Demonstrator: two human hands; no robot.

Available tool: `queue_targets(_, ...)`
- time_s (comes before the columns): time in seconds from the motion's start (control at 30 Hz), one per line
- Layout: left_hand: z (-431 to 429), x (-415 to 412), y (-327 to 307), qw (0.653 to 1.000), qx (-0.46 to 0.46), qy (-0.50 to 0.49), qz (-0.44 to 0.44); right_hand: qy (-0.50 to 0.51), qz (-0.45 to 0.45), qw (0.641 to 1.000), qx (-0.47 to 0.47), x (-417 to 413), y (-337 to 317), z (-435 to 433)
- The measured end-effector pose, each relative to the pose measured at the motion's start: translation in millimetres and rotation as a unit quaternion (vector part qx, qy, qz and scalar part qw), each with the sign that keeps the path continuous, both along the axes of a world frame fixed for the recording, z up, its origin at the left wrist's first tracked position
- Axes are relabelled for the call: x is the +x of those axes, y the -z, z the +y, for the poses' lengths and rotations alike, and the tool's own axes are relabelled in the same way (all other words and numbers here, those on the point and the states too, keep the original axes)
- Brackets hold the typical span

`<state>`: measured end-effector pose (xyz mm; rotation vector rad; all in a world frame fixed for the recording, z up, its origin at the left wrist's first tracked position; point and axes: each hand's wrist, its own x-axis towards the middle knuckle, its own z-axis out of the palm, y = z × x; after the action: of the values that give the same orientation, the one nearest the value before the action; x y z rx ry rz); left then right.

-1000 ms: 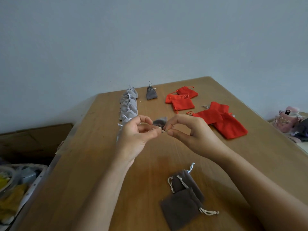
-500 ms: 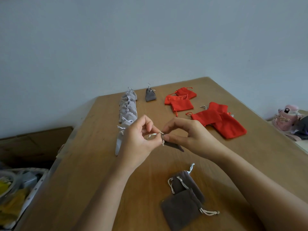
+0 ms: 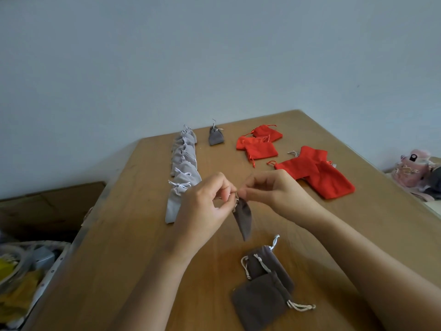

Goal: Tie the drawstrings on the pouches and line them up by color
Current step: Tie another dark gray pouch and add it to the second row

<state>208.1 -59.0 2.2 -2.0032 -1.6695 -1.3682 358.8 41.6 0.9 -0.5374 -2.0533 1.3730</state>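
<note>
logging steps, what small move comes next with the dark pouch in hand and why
Probably pull the strings apart to cinch the neck shut: left hand and right hand both pinch them at the top of the dark pouch, which hangs above the table, not yet lined up.

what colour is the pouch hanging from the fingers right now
Dark brownish grey, with a pale drawstring; the pouch shows best in the head view.

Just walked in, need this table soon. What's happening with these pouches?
A person's left hand and right hand pinch the drawstring of a dark pouch held over the table, tying it. Light grey pouches sit lined up at left, a lone dark pouch beside that row's far end. Red pouches and two dark pouches lie loose.
</note>
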Motion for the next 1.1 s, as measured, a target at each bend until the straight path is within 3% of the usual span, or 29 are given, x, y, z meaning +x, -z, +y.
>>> queue_targets(0.17, -1.5, 4.7, -1.6, 0.998, 0.024, 0.006, 0.062, -0.025, 0.000, 0.996, -0.088, 5.1, -5.6, 4.3)
queue_targets(0.47, -2.2, 6.8, -2.2, 0.997, 0.056, 0.028, 0.037, -0.054, 0.017, 0.990, -0.133, 10.9, -11.3, 6.8)
queue_targets(0.63, -2.4, 5.7, -2.2, 0.996, 0.054, 0.069, -0.011, -0.080, -0.001, 0.990, -0.120, 13.4, -12.1, 8.6)
queue_targets(0.9, -4.2, 5.8, -2.2, 0.997, 0.023, 0.053, -0.054, -0.063, -0.019, 0.995, -0.071, 7.9, -10.6, 4.2)
queue_targets(1.1, -11.5, 12.2, -8.0, 0.985, -0.090, 0.040, -0.143, 0.005, -0.036, 0.999, -0.014, 6.6, -10.4, 3.7)
